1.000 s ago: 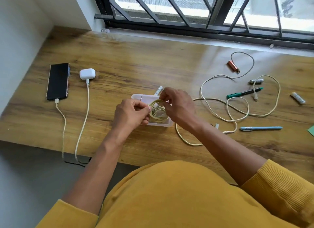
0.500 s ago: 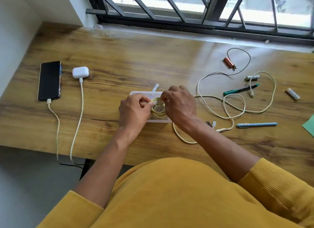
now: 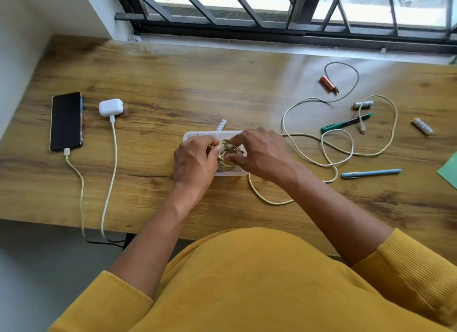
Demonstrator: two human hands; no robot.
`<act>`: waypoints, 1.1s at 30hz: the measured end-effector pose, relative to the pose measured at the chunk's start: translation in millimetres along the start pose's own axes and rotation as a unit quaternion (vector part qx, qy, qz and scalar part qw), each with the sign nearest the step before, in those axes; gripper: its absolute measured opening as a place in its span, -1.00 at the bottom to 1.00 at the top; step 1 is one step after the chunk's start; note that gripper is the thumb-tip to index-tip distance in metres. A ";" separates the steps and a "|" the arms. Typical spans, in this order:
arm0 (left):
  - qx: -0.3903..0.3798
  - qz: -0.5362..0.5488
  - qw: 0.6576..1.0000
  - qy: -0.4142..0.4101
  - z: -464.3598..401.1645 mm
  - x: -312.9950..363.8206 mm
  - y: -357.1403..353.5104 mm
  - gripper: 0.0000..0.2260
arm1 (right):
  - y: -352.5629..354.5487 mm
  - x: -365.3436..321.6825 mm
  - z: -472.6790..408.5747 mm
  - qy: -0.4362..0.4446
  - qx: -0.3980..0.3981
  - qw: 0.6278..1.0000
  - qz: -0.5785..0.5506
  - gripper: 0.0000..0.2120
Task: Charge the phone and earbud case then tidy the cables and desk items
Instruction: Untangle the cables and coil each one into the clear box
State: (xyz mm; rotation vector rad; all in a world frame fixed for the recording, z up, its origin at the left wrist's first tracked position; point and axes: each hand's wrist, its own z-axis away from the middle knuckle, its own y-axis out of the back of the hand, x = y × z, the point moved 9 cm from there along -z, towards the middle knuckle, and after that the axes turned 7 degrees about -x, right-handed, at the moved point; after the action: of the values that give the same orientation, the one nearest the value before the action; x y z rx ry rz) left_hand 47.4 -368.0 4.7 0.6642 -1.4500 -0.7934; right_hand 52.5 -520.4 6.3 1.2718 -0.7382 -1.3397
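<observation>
Yellowish cable coil (image 3: 226, 156) sits in clear plastic tray (image 3: 197, 135) — your left hand (image 3: 194, 162) and right hand (image 3: 259, 155) together, pinching it. Loose tail (image 3: 267, 198) trails right-near, under your right wrist — right hand nearer.

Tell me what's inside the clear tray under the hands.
A coiled yellowish cable sits in the clear tray, with the left hand and right hand both holding it. The hands cover much of the tray, so anything else inside cannot be seen.
</observation>
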 end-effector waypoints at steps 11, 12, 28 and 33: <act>-0.018 -0.041 0.999 -0.024 2.2 5.1 -9.6 -0.94 | -6.4 -13.3 -5.1 0.014 -0.012 0.997 0.078 -0.65; -0.020 -0.048 0.998 -0.028 1.9 6.7 -10.8 -0.93 | -7.7 -13.8 -4.4 0.013 -0.011 0.997 0.078 -0.65; -0.009 0.003 1.000 0.007 -0.2 3.5 9.9 -0.85 | 1.3 10.7 22.0 -0.009 0.077 0.993 -0.090 -0.51; 0.011 0.008 1.000 0.012 3.7 11.0 23.9 -0.83 | 12.2 22.5 31.7 -0.025 0.093 0.984 -0.151 -0.65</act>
State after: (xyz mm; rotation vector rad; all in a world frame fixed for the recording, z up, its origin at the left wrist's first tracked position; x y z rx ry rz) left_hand 44.9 -362.4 30.6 0.6769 -1.4423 -0.7558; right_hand 29.8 -551.7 19.1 1.5497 -0.7388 -1.5798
